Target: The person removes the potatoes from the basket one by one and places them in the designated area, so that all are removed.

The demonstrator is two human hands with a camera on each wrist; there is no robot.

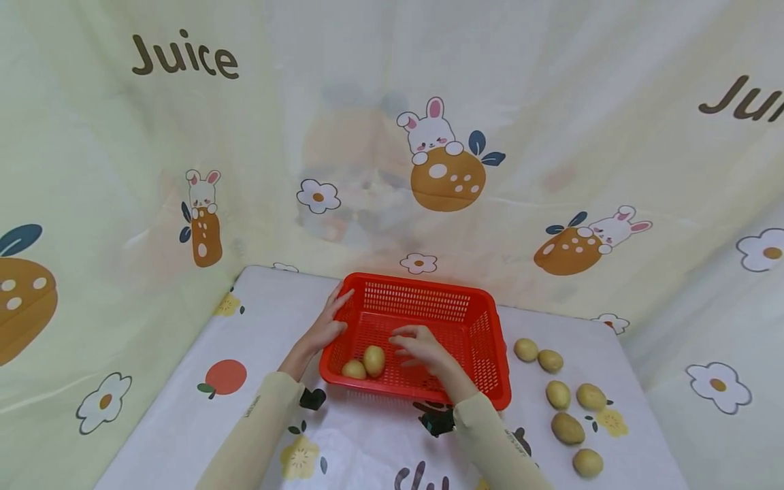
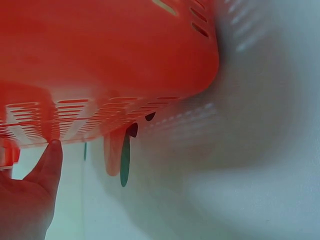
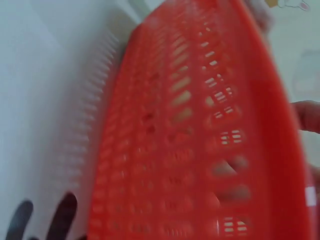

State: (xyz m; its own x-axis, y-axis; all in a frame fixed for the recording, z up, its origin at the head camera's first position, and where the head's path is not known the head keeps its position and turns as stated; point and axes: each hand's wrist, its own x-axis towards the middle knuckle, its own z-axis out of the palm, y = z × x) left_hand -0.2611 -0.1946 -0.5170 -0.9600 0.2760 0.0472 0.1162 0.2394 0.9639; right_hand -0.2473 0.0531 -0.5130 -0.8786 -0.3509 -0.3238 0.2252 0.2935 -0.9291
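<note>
A red plastic basket (image 1: 412, 391) with slotted walls stands on the table, and two potatoes (image 1: 374, 361) lie in its near left corner. My left hand (image 1: 324, 330) rests against the basket's left side, fingers stretched along the rim. In the left wrist view a digit of the left hand (image 2: 42, 185) touches the basket's slotted wall (image 2: 100, 55). Over the basket's middle hovers my right hand (image 1: 422, 348), its fingers loosely bent with nothing between them. The right wrist view looks at the basket's outer wall (image 3: 165, 150), and only parts of the right hand's fingers (image 3: 309, 116) show past the rim.
Several potatoes (image 1: 567, 429) lie loose on the table to the right of the basket. A patterned cloth (image 1: 226, 422) covers the table. Printed curtains (image 1: 367, 150) hang behind the basket and on both sides.
</note>
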